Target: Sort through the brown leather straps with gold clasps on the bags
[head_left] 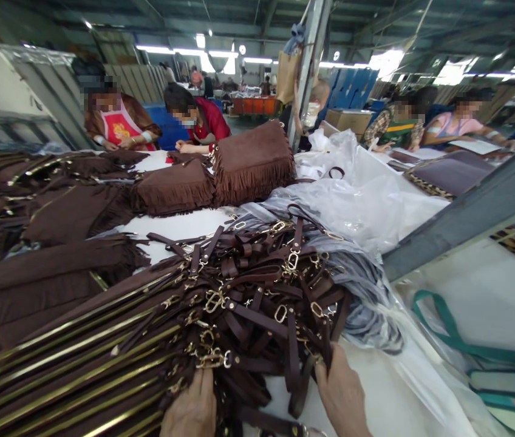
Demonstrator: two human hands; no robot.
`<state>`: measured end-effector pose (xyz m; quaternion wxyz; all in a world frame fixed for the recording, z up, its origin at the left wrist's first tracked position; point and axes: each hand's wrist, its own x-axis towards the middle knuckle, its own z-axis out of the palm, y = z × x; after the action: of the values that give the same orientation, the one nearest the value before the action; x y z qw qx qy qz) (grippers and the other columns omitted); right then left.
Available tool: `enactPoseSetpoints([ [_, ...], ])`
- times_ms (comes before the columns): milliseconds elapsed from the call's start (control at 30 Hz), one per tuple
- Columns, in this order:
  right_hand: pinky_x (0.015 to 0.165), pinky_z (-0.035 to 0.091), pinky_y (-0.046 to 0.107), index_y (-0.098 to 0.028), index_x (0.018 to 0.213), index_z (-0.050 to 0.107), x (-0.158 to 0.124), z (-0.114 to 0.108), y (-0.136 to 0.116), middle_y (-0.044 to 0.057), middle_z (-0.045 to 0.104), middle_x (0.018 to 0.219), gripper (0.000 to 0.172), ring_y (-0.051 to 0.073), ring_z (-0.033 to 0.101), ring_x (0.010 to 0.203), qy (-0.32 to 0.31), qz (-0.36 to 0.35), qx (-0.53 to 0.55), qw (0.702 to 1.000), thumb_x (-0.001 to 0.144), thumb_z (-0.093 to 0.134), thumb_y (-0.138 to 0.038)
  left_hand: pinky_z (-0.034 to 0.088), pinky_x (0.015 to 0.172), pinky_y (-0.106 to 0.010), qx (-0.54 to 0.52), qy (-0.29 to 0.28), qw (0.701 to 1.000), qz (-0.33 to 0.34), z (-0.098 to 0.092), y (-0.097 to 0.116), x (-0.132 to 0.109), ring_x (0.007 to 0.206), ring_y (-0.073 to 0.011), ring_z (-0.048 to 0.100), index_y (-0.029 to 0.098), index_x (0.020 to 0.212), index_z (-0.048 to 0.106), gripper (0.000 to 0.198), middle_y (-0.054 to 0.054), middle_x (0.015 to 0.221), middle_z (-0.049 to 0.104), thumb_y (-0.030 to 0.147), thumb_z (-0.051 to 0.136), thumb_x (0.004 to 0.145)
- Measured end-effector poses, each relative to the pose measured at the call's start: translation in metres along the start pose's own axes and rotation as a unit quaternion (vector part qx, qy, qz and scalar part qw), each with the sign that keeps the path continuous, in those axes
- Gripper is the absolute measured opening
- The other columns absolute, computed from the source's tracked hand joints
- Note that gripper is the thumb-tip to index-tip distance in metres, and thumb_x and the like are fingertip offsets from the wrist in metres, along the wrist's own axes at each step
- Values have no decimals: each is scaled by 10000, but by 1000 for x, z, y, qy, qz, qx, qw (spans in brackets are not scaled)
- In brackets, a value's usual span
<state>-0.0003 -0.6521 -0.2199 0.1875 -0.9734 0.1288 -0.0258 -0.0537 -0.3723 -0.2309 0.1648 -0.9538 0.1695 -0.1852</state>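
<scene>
A tangled heap of brown leather straps (pixel 257 315) with gold-coloured metal clasps lies in front of me. At its right edge my right hand (pixel 342 388) is closed, thumb and fingers gripping a brown leather strap (pixel 337 318). My left hand (pixel 191 406) reaches in at the near left edge of the heap, just below a gold clasp (pixel 211 359). Its fingers are pressed together; their tips are partly hidden, so what they hold cannot be made out. Left of it, brown bags with gold zips (pixel 75 364) lie in an overlapping row, their zip lines slanting side by side.
Brown fringed bags (pixel 255 161) stand farther back on the white table. Clear plastic sheeting (pixel 348 182) and bundled grey strips lie right of the straps. A slanting metal beam (pixel 467 206) crosses at right, above a green strap (pixel 449 328). Several people work at tables beyond.
</scene>
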Motion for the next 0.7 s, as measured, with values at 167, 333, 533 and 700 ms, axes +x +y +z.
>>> enactPoseSetpoints([
  [167,742,455,352,-114,1108,437,44,-3,-14,143,612,973,349,258,590,897,104,-23,31,994,783,393,-233,514,578,-204,2,39,999,18,-4,-4,4,709,-145,636,26,934,622,352,-178,1019,635,-37,327,752],
  [333,776,444,368,-133,1040,524,71,6,-11,129,591,945,294,249,554,884,139,-95,18,986,837,370,-279,512,579,-187,7,55,998,10,3,-5,3,715,-138,637,-17,1002,582,375,-174,973,649,-28,305,750],
  [533,737,436,351,-167,1075,552,74,9,-5,108,584,964,286,239,535,880,101,-183,-8,978,835,411,-232,507,561,-183,-2,38,999,-4,10,-1,2,672,-125,632,-2,1026,570,379,-165,997,644,-16,305,755],
  [700,762,425,362,-141,1064,551,81,9,-9,127,583,1040,295,254,520,966,84,-192,-1,978,806,407,-159,509,557,-190,-14,38,999,-5,13,-2,-1,634,-123,621,-10,1044,562,362,-179,1022,632,-7,342,757],
])
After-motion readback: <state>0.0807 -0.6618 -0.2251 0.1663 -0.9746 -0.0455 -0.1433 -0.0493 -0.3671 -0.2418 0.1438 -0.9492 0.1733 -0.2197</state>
